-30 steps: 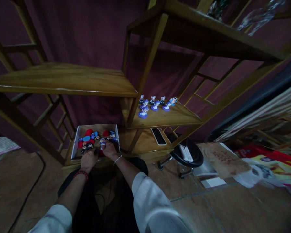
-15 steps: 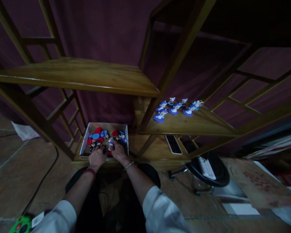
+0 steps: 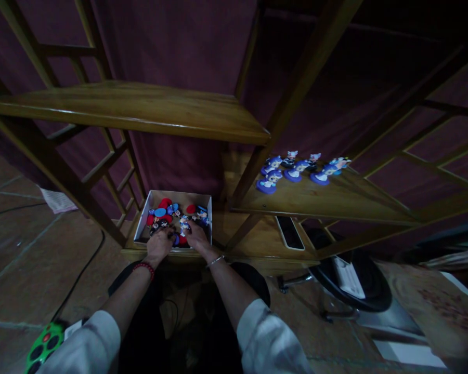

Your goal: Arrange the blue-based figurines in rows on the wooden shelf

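A shallow open box (image 3: 182, 197) with white sides sits on the low shelf, full of small figurines and round red and blue pieces. My right hand (image 3: 198, 239) reaches into it, thumb and fingers closed around a small white-and-blue figurine (image 3: 184, 226). Beside it, over the box's left half, my left hand (image 3: 159, 245) has its fingers curled among dark figurines (image 3: 160, 223); what they grip is too dark to make out. Near the back left of the box lies a blue disc (image 3: 160, 212). A red round piece (image 3: 191, 209) rests near the back wall.
Several purple-based figurines (image 3: 267, 184) stand on the raised shelf (image 3: 335, 200) at the right. Below it lies a phone-like dark slab (image 3: 290, 232). A wooden upper shelf (image 3: 140, 111) overhangs the box. A black stool (image 3: 368, 280) stands right; a green object (image 3: 44, 345) lies lower left.
The view has shifted, so the box and shelves appear slightly higher and farther right. Both hands stay in the box, the right still with the white-and-blue figurine.
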Demonstrator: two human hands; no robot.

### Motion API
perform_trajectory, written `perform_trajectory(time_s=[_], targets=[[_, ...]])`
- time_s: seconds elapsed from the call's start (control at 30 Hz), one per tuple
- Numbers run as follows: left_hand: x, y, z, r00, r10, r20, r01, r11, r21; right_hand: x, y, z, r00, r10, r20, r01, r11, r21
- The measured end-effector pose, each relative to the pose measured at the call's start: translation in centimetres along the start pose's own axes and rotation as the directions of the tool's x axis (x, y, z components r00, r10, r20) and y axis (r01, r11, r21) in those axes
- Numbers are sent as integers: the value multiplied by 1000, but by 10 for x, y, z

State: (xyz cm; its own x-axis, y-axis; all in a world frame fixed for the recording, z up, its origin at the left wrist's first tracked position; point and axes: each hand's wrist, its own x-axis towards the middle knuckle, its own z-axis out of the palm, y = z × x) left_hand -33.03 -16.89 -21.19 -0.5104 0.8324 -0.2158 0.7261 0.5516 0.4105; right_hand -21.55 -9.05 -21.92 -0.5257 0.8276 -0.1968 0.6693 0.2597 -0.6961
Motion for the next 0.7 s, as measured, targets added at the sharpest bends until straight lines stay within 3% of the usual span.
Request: perform_trajectory(time_s=[0.2,0.7], targets=[[8,4,-4,998,21,55,-20,999,-33,2,-3,-5,999,45,-10,-45,999,-10],[20,13,-2,989,138,47,-139,990,5,4,0,-9,997,81,-18,-81,996,-47]])
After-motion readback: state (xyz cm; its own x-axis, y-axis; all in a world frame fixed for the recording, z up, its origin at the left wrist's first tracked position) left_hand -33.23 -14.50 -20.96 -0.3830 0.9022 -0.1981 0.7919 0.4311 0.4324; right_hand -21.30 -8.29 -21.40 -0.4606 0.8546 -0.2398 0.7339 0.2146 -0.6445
